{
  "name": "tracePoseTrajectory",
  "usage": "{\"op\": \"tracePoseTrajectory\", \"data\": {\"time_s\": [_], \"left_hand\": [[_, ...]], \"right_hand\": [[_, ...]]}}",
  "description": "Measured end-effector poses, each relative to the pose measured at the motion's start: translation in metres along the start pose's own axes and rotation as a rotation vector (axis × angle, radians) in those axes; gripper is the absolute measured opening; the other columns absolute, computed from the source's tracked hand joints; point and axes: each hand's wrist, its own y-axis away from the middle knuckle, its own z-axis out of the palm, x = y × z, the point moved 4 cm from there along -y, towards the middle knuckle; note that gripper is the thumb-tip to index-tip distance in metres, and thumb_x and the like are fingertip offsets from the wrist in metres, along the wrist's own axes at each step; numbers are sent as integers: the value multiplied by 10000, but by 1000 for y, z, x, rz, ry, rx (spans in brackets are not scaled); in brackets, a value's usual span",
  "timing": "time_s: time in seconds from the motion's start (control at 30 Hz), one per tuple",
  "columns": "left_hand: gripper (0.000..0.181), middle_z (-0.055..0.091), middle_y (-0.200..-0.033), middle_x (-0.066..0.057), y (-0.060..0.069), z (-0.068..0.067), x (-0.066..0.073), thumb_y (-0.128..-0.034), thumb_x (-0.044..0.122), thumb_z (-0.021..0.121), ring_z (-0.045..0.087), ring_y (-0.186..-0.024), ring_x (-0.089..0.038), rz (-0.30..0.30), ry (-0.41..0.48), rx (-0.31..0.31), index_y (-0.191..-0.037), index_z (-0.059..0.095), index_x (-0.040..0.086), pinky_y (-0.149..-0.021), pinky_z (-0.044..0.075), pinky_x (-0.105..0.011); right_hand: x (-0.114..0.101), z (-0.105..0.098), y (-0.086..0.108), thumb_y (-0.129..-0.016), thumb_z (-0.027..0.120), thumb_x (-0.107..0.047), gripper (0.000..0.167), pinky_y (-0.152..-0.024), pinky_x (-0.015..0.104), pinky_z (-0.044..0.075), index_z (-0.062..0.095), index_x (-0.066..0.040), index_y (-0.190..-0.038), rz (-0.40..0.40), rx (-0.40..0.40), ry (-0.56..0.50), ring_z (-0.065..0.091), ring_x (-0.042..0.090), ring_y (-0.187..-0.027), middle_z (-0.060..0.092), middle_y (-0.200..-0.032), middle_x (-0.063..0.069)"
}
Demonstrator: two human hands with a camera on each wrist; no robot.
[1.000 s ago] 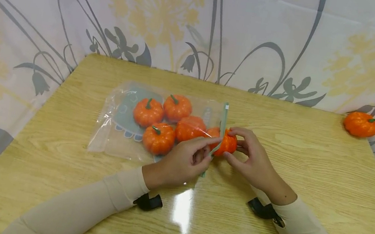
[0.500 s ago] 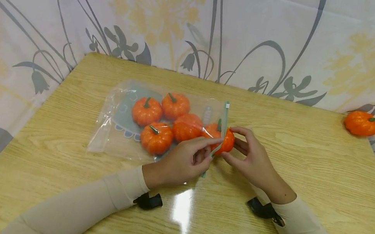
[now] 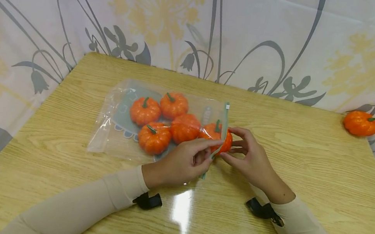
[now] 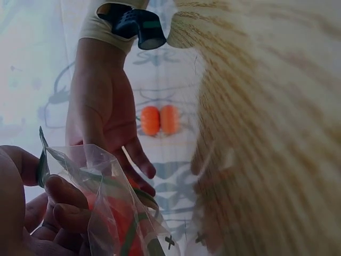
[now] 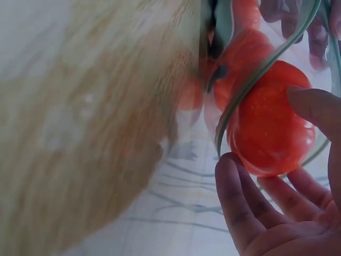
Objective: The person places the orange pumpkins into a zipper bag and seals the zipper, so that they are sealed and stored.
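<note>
A clear plastic bag (image 3: 108,142) lies flat with several orange pumpkins (image 3: 154,138) inside, its green-edged mouth (image 3: 226,116) facing right. The left hand (image 3: 182,161) pinches the near part of that mouth; the left wrist view has the same hand (image 4: 53,208) at the green strip. Partly through the opening is another pumpkin (image 3: 227,142). The right hand (image 3: 255,162) holds its outer end. In the right wrist view the thumb of the right hand (image 5: 287,213) lies on this pumpkin (image 5: 272,125), with fingertips against its other side.
One more orange pumpkin (image 3: 361,124) rests at the far right corner of the wooden table (image 3: 309,155). A patterned cloth (image 3: 247,30) hangs behind the table. Dark devices (image 3: 149,201) are strapped at both wrists.
The pumpkin at the mouth has moved left, farther into the bag, with the right hand following slightly. The pumpkins inside have shifted a little left. The left hand has stayed nearly still.
</note>
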Motion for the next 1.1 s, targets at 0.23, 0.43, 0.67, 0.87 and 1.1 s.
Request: {"op": "tracePoseTrajectory", "data": {"time_s": [0.23,0.43,0.67,0.87,1.1], "left_hand": [[463,542,-879,-7,1,2,1,-963,46,565,459,-682,-44,9,5,-21,-1425,530,29,-602,436,-166],[454,560,-904,-15,1,3,0,-955,45,565,479,-724,-57,24,-15,-27,-1408,543,24,-630,456,-167],[456,552,-904,-1,2,4,-1,-962,49,563,478,-725,-54,18,-8,-31,-1417,539,36,-631,452,-160],[450,561,-911,-19,2,5,-1,-962,42,560,485,-733,-63,25,-3,-44,-1411,540,23,-635,462,-168],[448,557,-924,3,2,6,-2,-972,51,556,483,-743,-57,11,-6,-68,-1419,537,38,-643,460,-162]], "right_hand": [[0,0,1,-871,749,-32,649,-836,296,590,412,-32,-1426,14,-11,-43,679,336,-1076,522,-1422,166],[2,1,1,-870,742,-11,625,-836,270,588,427,-13,-1410,31,-12,-86,679,351,-1083,511,-1392,171],[3,3,1,-867,745,-9,599,-876,274,579,465,-4,-1396,23,11,-110,676,345,-1103,522,-1361,155],[2,2,1,-871,737,1,583,-883,243,570,476,-5,-1392,10,36,-104,670,341,-1114,523,-1386,149],[2,1,0,-883,710,28,556,-885,193,554,448,19,-1374,26,35,-136,643,380,-1157,493,-1383,161]]}}
